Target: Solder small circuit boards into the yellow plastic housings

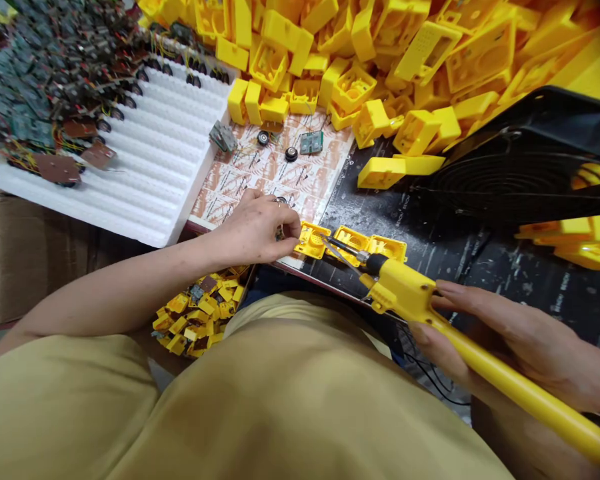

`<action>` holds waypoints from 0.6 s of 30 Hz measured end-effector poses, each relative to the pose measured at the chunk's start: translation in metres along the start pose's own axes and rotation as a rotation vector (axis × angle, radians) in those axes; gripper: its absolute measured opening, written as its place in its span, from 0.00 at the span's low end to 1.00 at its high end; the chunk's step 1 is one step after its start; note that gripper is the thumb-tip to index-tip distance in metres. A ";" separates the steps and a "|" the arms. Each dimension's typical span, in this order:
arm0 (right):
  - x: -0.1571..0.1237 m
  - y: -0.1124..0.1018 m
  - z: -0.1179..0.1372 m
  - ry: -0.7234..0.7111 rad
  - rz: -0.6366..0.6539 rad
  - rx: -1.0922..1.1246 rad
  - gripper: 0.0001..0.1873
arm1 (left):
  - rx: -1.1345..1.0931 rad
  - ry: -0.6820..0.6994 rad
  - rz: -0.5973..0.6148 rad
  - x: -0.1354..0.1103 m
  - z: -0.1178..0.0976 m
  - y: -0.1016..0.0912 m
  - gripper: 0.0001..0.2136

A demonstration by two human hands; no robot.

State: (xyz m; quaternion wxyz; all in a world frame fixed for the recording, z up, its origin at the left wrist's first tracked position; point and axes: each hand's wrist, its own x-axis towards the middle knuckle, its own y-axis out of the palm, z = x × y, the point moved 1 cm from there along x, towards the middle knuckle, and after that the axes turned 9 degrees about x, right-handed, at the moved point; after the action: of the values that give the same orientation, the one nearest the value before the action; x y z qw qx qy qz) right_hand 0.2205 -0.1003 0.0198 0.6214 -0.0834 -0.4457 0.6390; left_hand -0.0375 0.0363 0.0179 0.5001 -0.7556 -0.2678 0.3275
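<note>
My right hand (520,347) is wrapped round a yellow soldering iron (405,293) with a feed tube beside its tip. The tip reaches over a row of small open yellow plastic housings (351,239) along the table's front edge. At the row's left end is my left hand (263,227), its fingers curled together by the nearest housing. Something small and dark shows between those fingers, mostly hidden. Just beyond this hand lie a round black part (291,154), another round part (263,137) and a green circuit board (311,142).
Yellow housings (280,53) are heaped along the back. A black fan (510,167) stands at right. On the left, a ridged white foam tray (145,153) bears piled wired circuit boards (55,87). Below the table edge are more yellow housings (200,317) and a cardboard box (35,260).
</note>
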 end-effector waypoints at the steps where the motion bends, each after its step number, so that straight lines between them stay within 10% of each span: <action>1: 0.004 0.001 0.001 -0.042 0.031 0.033 0.13 | -0.009 -0.016 0.018 0.001 -0.001 0.000 0.05; 18: 0.034 0.008 0.004 -0.253 0.171 0.154 0.06 | 0.112 -0.008 0.128 0.013 -0.007 -0.005 0.04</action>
State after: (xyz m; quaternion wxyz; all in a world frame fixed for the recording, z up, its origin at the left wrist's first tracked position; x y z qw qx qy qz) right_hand 0.2052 -0.0709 0.0319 0.5082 0.0078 -0.4612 0.7273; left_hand -0.0236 0.0438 0.0219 0.5186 -0.7408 -0.2020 0.3762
